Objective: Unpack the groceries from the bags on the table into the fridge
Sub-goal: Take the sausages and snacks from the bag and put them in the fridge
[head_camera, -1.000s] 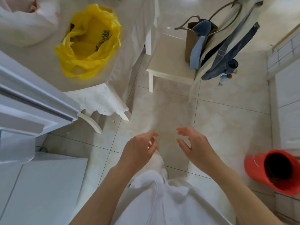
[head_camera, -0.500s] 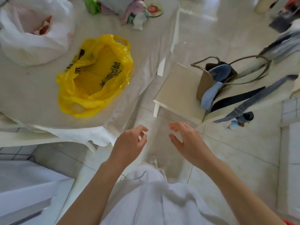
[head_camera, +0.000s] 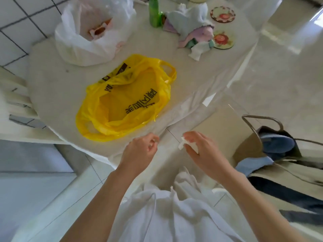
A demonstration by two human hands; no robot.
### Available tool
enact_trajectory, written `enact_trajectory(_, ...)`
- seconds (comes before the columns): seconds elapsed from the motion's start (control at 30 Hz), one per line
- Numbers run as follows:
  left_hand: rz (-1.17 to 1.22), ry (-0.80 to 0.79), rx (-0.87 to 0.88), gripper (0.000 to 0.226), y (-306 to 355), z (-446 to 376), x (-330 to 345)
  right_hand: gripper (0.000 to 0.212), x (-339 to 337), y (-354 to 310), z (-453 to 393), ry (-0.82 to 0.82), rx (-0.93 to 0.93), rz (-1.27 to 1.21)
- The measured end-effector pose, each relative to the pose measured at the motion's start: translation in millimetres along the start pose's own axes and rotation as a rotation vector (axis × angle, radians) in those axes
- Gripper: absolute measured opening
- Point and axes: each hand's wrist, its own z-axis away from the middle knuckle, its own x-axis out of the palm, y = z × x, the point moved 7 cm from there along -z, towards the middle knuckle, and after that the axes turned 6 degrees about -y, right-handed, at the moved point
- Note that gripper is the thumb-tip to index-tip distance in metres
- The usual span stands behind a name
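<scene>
A yellow plastic bag (head_camera: 125, 100) lies open and slumped on the table (head_camera: 52, 81), close to its near edge. Behind it, a white plastic bag (head_camera: 90, 41) stands open with orange-red packets inside. My left hand (head_camera: 139, 154) hovers just off the table's near edge below the yellow bag, its fingers curled in with nothing visible in them. To its right, my right hand (head_camera: 201, 151) pinches a small white scrap (head_camera: 181, 145) between thumb and fingers. The fridge is out of view.
At the back of the table stand a green bottle (head_camera: 154, 13), a heap of pastel cloths (head_camera: 192, 30) and two flowered coasters (head_camera: 222, 13). A chair with a brown bag (head_camera: 258, 145) and clothes stands at the right. A white cabinet top (head_camera: 26, 189) lies lower left.
My view has swung up from the floor to the table, which now fills the upper frame. Both hands have moved to the table's edge, the left fingers have curled in, and a white scrap now shows in the right hand.
</scene>
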Motion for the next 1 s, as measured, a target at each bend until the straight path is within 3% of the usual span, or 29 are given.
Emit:
enact_trajectory(0.23,0.119,0.106,-0.265,0.019,13.3,-26.2,14.5,0.033,-30.9,18.3,-70.0,-0.230,-0.182,0.071)
enact_trajectory(0.43,0.217,0.189,-0.372,0.018,4.9,-41.2,5.2,0.031,-49.9,11.7,-130.8,-0.269,-0.295,0.073)
enact_trajectory(0.6,0.245,0.260,-0.412,0.018,-21.6,-68.9,-25.0,0.028,-58.1,-9.6,-189.3,-0.225,-0.355,0.086)
enact_trajectory(1.0,0.141,0.399,-0.291,0.021,-85.7,-171.5,-134.8,0.029,-71.3,-79.0,-310.7,-0.154,-0.371,0.170)
